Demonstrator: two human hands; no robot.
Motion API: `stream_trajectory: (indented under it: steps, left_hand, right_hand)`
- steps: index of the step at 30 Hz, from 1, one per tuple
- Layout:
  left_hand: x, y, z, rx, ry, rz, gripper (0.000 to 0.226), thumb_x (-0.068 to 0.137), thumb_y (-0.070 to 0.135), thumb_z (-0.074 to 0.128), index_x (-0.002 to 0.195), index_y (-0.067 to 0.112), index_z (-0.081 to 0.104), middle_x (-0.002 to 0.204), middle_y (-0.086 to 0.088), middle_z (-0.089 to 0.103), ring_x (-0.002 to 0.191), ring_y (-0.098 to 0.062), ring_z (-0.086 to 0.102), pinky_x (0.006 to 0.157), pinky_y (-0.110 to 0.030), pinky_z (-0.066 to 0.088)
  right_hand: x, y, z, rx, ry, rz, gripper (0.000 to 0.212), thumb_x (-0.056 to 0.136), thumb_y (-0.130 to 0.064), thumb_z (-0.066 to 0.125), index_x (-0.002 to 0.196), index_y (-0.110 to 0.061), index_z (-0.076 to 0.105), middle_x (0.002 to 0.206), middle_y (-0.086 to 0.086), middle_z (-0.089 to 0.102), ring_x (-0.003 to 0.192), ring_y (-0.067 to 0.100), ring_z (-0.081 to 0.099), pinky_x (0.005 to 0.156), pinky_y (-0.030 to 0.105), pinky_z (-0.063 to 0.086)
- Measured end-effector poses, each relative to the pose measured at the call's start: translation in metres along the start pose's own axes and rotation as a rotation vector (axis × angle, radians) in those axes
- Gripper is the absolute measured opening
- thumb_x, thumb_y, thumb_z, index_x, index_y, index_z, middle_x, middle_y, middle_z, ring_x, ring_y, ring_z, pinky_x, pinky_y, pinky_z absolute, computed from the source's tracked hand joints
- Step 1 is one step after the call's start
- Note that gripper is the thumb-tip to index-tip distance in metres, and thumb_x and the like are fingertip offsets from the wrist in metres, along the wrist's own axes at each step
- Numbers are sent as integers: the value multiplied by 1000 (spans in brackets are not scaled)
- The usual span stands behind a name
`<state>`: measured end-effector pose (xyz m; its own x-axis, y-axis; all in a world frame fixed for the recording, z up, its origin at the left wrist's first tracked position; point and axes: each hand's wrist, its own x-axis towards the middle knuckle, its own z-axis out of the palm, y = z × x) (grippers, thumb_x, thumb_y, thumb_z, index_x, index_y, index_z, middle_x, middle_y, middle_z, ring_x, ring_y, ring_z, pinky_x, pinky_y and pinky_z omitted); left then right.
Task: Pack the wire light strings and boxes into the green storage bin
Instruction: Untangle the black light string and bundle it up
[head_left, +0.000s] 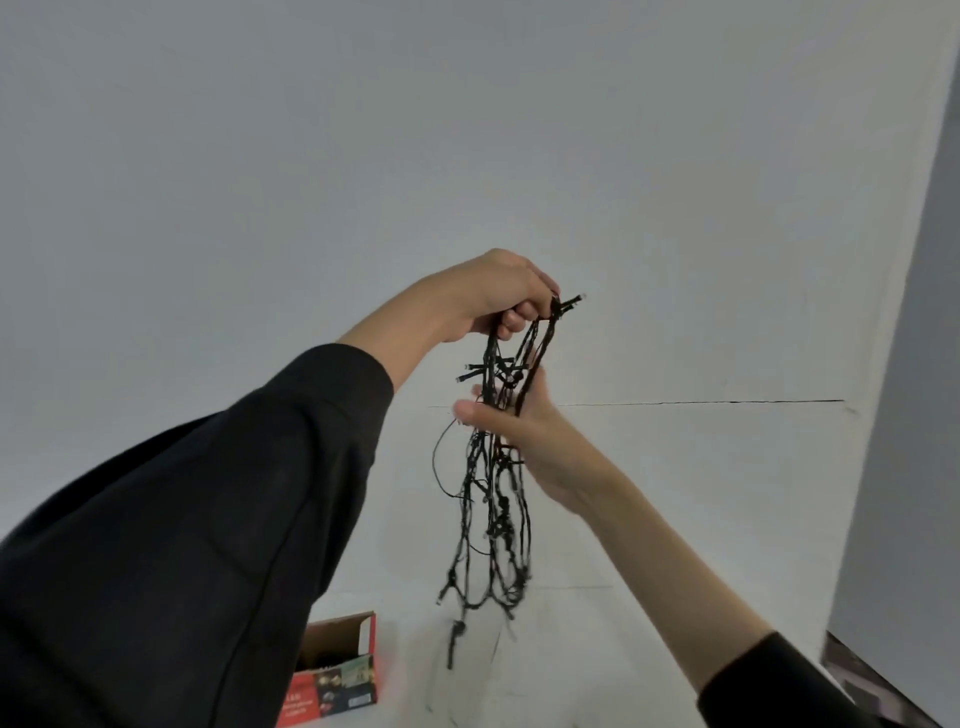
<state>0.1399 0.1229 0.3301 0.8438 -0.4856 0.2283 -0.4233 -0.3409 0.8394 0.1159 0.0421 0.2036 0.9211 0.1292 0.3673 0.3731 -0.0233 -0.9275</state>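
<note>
One dark wire light string (488, 519) hangs in the air in front of me, gathered into a loose hank of loops whose long axis runs from 12 o'clock down to 6 o'clock. My left hand (493, 296) is at the top, its fingers (514, 317) clenched round the bunched upper ends, with one bulb tip poking out toward 3 o'clock. My right hand (519, 431) sits just below it, at about 6 o'clock from the left. Its palm is turned up and its fingers are relaxed, and the strands run across it without my closing on them. The tail of the hank dangles on below, above the white surface (623, 649); I cannot tell whether its lowest end touches.

At 7 o'clock from the hank, an open red cardboard box (332, 670) lies on that surface, partly hidden behind my left sleeve. The green bin is out of sight, so I judge the next job is to fold this long hank shorter. My right hand is the nearer one to its middle.
</note>
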Motion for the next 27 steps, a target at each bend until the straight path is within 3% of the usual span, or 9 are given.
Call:
stream_trajectory:
  steps: [2, 5, 7, 9, 13, 17, 21, 25, 27]
  left_hand:
    - [-1, 0, -2, -51, 38, 2, 21, 84, -5, 48, 86, 15, 54, 40, 7, 35, 34, -7, 28, 39, -14, 26]
    - [-6, -1, -16, -129, 113, -10, 24, 82, -7, 47, 83, 16, 52, 37, 7, 33, 34, -9, 27, 40, -13, 27]
    - [-10, -8, -27, -218, 149, -19, 25, 81, -9, 46, 84, 16, 50, 37, 6, 32, 33, -10, 28, 40, -13, 30]
    - [-17, -20, -37, -305, 166, -36, 25, 81, -9, 46, 87, 15, 48, 38, 5, 32, 32, -11, 31, 40, -14, 34]
    - [-35, -57, -48, -460, 223, -75, 24, 84, -9, 48, 99, 10, 50, 37, 3, 37, 35, -13, 44, 45, -21, 49]
    - [-61, -109, -51, -444, 214, -158, 25, 85, -2, 54, 104, 14, 54, 46, 4, 53, 50, -9, 59, 75, -32, 53]
    - [-100, -168, -14, -620, 83, -283, 32, 75, 5, 63, 105, 9, 56, 56, 2, 59, 59, -11, 62, 70, -31, 56]
    - [-133, -204, 44, -905, -75, -430, 38, 75, 7, 65, 111, 2, 52, 69, -4, 61, 75, -22, 61, 85, -39, 49]
    - [-140, -211, 64, -1047, -61, -453, 42, 77, 8, 60, 118, 3, 52, 69, -4, 60, 73, -23, 60, 82, -39, 48]
  right_hand:
    - [-1, 15, 13, -50, 39, 14, 101, 63, -25, 85, 138, -29, 18, 107, 11, 65, 100, 12, 64, 97, 30, 42]
    - [-7, 31, 18, -166, 84, 60, 43, 82, -6, 66, 120, -11, 44, 57, 5, 61, 58, 19, 64, 76, 27, 50]
    - [-9, 38, 14, -136, 91, 119, 21, 89, -3, 52, 108, -7, 58, 48, 0, 49, 39, 15, 52, 69, 38, 55]
    - [-9, 43, 5, -180, 115, 162, 18, 92, -8, 48, 95, -7, 65, 46, -4, 39, 30, 10, 40, 55, 34, 53]
    - [-12, 43, -12, -417, 120, 205, 35, 96, -30, 47, 67, -16, 61, 48, -4, 34, 36, 14, 37, 52, 29, 39]
    - [-17, 32, -33, -719, 111, 162, 32, 95, -22, 44, 64, -16, 50, 54, 0, 40, 47, 17, 43, 46, 25, 41]
    - [-20, 26, -46, -854, 115, 134, 29, 88, -12, 42, 61, -22, 47, 70, -1, 51, 65, 24, 52, 65, 37, 47]
    - [-24, 26, -45, -927, 79, 118, 22, 90, -12, 42, 73, -19, 55, 86, -10, 60, 87, 24, 58, 80, 39, 45]
    - [-27, 25, -42, -912, 95, 94, 23, 91, -12, 41, 75, -20, 55, 96, -14, 63, 95, 21, 58, 84, 36, 43]
